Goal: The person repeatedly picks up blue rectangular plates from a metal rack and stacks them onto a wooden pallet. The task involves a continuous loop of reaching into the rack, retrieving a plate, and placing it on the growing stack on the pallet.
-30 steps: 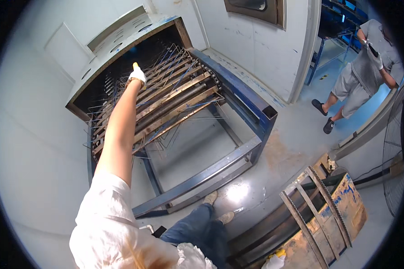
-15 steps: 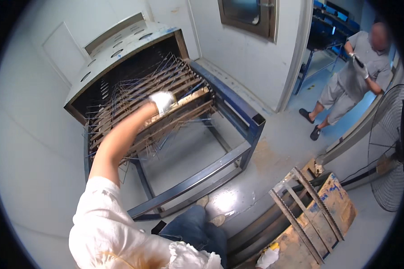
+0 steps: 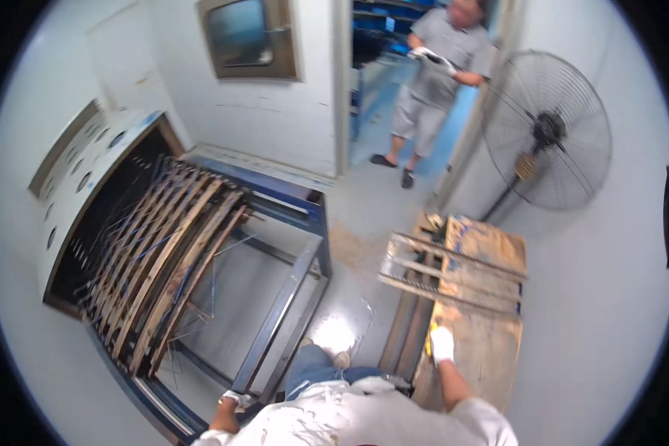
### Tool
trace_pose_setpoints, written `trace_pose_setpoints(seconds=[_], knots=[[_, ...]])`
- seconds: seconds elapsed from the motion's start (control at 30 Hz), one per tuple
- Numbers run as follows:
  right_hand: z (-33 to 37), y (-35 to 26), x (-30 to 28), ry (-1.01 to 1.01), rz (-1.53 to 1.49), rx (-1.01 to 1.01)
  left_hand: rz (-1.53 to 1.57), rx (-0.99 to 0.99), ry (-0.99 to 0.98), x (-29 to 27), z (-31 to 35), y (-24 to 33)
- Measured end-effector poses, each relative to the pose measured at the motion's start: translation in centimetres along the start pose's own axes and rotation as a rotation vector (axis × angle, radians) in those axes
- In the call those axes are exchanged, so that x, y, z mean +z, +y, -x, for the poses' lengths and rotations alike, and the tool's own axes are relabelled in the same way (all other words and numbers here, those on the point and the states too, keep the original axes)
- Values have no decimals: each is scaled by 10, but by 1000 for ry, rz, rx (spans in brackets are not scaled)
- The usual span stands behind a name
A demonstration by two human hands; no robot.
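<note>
A: What's in the oven opening [image 3: 89,223]?
B: Slatted racks [image 3: 167,256] on the blue frame [image 3: 290,290]; left hand [image 3: 234,400] grips its near corner.
A: And rightwards?
B: Bare floor [image 3: 353,245], then right hand [image 3: 442,345] closed on something yellow on the wooden pallet [image 3: 490,253]

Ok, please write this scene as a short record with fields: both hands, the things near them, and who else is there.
left hand: white-gloved left hand rests on the blue metal frame, low in view
right hand: white-gloved right hand on the wooden cart, touching something yellow; grip cannot be told
rack: long wooden slats with wires lie across the frame, reaching into the dark opening
other person: stands in the doorway, holding something in gloved hands
fan: pedestal fan by the right wall
</note>
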State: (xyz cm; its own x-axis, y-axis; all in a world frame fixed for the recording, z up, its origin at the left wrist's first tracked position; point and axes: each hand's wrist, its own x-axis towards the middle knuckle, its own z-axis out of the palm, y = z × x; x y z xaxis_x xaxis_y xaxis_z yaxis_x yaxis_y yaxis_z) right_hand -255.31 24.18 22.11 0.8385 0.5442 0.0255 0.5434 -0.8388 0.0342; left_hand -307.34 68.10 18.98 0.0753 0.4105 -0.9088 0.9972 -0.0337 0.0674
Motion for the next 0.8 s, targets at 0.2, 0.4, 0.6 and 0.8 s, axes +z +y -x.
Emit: trace_pose_setpoints(seconds=[0.2, 0.4, 0.6, 0.8], knots=[[-18, -9, -58, -454, -749, 551, -437, 13, 374, 10, -22, 6], [-40, -10, -52, -569, -318, 413, -768, 82, 166, 11, -92, -23], [-55, -15, -53, -648, -261, 364, -797, 53, 43, 10, -90, -33], [-48, -11, -50, -543, -355, 329, -1165, 167, 13, 9, -99, -36]])
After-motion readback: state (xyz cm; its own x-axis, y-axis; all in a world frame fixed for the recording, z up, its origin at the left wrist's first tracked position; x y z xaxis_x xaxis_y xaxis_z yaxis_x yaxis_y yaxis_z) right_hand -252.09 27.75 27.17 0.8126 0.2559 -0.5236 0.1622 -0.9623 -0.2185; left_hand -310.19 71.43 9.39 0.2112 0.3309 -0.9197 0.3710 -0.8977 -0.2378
